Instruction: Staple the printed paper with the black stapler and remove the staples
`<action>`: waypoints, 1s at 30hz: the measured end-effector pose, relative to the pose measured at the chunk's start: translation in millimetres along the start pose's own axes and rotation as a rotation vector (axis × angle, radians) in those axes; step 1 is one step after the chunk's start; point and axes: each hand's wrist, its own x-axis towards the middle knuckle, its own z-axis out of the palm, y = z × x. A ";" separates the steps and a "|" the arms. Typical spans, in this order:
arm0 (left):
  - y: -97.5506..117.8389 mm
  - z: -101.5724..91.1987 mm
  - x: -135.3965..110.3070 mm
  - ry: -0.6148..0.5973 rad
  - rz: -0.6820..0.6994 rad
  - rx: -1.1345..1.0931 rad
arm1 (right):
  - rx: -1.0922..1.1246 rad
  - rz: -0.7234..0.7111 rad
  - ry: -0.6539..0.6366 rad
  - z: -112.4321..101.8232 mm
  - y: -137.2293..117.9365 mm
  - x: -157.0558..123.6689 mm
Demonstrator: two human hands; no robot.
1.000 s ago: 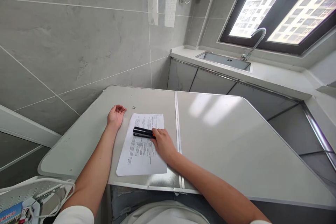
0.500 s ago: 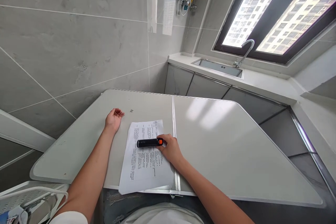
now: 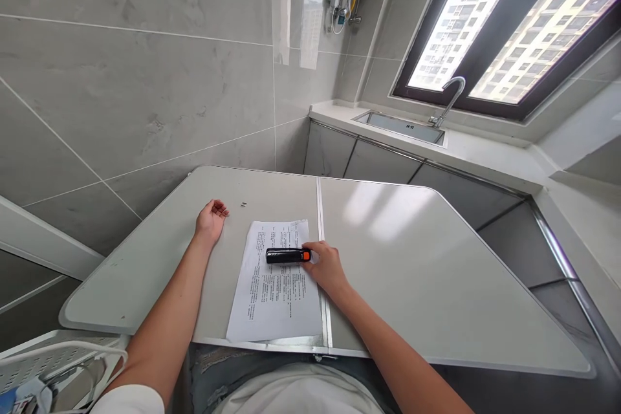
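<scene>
On the table lies a printed sheet of paper (image 3: 269, 320), slightly tilted, its bottom edge near the table's front edge. Across its upper part is a black stapler (image 3: 286, 256) with an orange end. My right hand (image 3: 327, 268) has its fingers and thumb closed around that orange end. To the left of the paper, my left hand (image 3: 211, 220) rests on the table with loosely curled fingers and nothing in it. Small metal pieces that look like staples (image 3: 243, 204) lie just to the right of its fingertips.
The folding table (image 3: 417, 284) has a metal seam (image 3: 320, 207) beside the paper. A white basket (image 3: 63, 362) with things in it stands at the lower left, by my forearm. Beyond the table are a sink (image 3: 402, 126), a faucet (image 3: 451, 100) and a window.
The paper and the stapler have shifted right and slightly away from me together with my right hand. My left hand has stayed in place.
</scene>
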 end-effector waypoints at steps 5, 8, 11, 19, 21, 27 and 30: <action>0.1 -1.3 1.8 -0.035 0.032 0.047 | -0.061 -0.016 0.043 -21.5 16.0 3.6; -0.7 4.6 -8.4 -0.116 0.091 0.094 | -0.081 0.017 0.037 -37.6 28.1 7.6; -12.2 27.1 -37.5 -0.282 0.284 0.274 | -0.065 0.060 -0.002 -52.7 39.4 13.4; -100.5 115.6 -127.3 -0.905 0.378 0.925 | -0.113 0.043 -0.042 -81.0 56.3 18.8; -113.2 119.8 -134.9 -0.936 0.437 0.965 | -0.092 0.008 -0.057 -83.0 59.1 19.5; -103.2 102.6 -144.1 -1.093 0.534 1.118 | -0.113 -0.070 -0.085 -77.8 66.6 22.0; -86.0 96.5 -141.2 -1.328 0.493 1.225 | -0.123 -0.065 -0.077 -76.4 68.3 20.9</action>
